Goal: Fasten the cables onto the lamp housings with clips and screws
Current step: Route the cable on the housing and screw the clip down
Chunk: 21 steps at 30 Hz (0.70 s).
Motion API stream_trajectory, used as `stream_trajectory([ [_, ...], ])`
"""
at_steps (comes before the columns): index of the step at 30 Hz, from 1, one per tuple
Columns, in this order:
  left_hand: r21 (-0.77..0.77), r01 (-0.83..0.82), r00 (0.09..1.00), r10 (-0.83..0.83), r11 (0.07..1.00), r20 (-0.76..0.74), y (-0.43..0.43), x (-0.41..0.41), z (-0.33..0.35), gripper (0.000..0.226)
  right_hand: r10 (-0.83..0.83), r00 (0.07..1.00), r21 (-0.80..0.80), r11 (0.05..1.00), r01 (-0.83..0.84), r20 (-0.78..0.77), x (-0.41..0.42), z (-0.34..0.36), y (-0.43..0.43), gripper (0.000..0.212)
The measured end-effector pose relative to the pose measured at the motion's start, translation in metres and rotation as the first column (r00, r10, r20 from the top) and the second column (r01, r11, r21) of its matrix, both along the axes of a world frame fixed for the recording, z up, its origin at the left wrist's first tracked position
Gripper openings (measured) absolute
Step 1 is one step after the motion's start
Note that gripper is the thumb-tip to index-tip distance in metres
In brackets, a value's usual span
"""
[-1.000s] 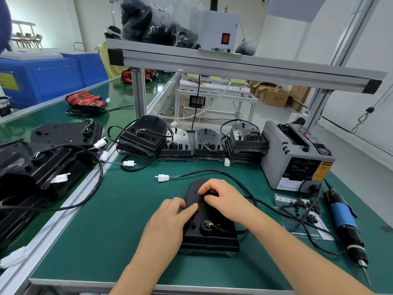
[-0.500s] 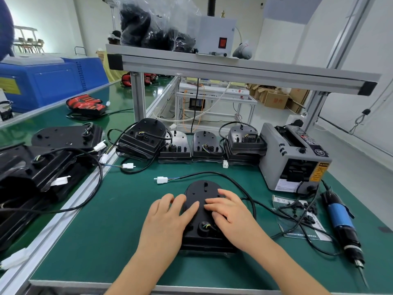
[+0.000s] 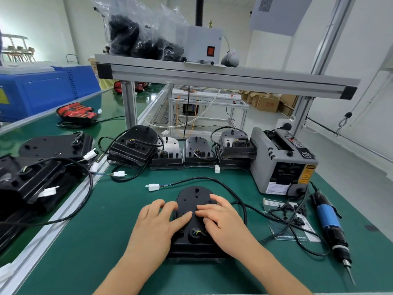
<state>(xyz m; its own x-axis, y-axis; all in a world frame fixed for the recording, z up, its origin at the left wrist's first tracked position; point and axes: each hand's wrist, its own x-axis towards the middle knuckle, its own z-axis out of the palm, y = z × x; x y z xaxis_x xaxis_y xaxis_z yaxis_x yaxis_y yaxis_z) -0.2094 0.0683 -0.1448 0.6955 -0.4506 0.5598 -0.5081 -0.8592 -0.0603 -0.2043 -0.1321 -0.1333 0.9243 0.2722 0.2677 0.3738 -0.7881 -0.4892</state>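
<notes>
Head view, looking down on a green bench mat (image 3: 89, 226). At centre, near the front edge: black lamp housing (image 3: 196, 201), lying flat, rounded end pointing away. Left hand (image 3: 158, 225) laid on the housing's left side, fingers nearly straight and relaxed, thumb stretched across the top face, gripping nothing. Right hand (image 3: 223, 223) resting on the right side, fingers spread and only slightly bent, tips pressing the top face, nothing visibly pinched. Black cable (image 3: 201, 178) looping from the housing around behind the right hand, ending in a white connector (image 3: 153, 186) on the mat just beyond the left fingers. To the right, apart from both hands: clear bag of small black parts (image 3: 297, 218), and a blue electric screwdriver (image 3: 328, 220) lying tip toward the front edge. Behind, a row of further housings (image 3: 198, 152) beside a grey tape dispenser (image 3: 280, 165)
</notes>
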Motion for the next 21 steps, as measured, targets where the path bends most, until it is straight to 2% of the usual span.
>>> stream_trajectory([
  [8, -0.042, 0.020, 0.999, -0.022, 0.999, -0.045, 0.001, 0.003, 0.003, 0.081, -0.017, 1.000, 0.014, 1.000, 0.017, 0.002, 0.001, -0.003, 0.001, 0.034],
  [15, 0.056, 0.011, 0.999, -0.009, 0.998, -0.036, 0.000, -0.002, 0.005, 0.080, -0.026, 1.000, 0.006, 1.000, 0.026, 0.009, 0.002, -0.004, 0.001, 0.034],
  [18, 0.026, 0.037, 0.994, -0.034, 0.999, -0.105, 0.003, -0.001, 0.008, 0.082, -0.028, 0.999, 0.006, 1.000, 0.028, 0.015, 0.001, -0.004, 0.002, 0.034],
  [21, -0.095, -0.055, 0.971, 0.031, 0.994, -0.237, 0.002, 0.005, 0.018, 0.076, -0.020, 1.000, 0.000, 1.000, 0.020, 0.019, 0.001, -0.005, 0.001, 0.034],
])
